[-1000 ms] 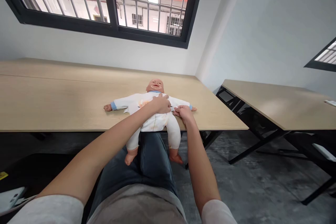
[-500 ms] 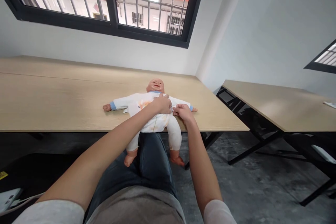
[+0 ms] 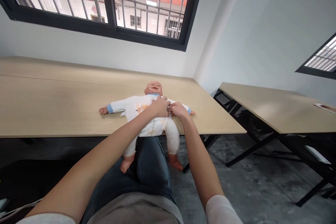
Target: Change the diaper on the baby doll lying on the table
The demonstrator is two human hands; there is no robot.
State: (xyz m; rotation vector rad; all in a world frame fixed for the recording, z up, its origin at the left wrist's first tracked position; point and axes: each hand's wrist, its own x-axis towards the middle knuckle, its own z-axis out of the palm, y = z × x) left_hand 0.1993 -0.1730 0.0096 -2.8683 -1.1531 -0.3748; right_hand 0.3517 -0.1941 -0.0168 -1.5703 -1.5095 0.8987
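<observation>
A baby doll [image 3: 151, 112] in a white suit with blue cuffs lies on its back on the wooden table [image 3: 52, 105], arms spread, legs hanging over the front edge above my knee. My left hand [image 3: 160, 106] rests on the doll's chest with fingers curled, pinching the white cloth. My right hand [image 3: 177, 109] sits just beside it on the doll's right side, fingers also closed on the cloth. The two hands touch at the fingertips.
A second wooden table [image 3: 275, 106] on black legs stands to the right, with a gap of grey floor [image 3: 249, 185] between. A barred window [image 3: 105, 3] is above the wall behind. A white cable [image 3: 10, 209] lies at the lower left.
My right hand has moved left to meet my left hand on the doll's chest. The view has shifted slightly, and the doll sits a little lower and further left in the picture.
</observation>
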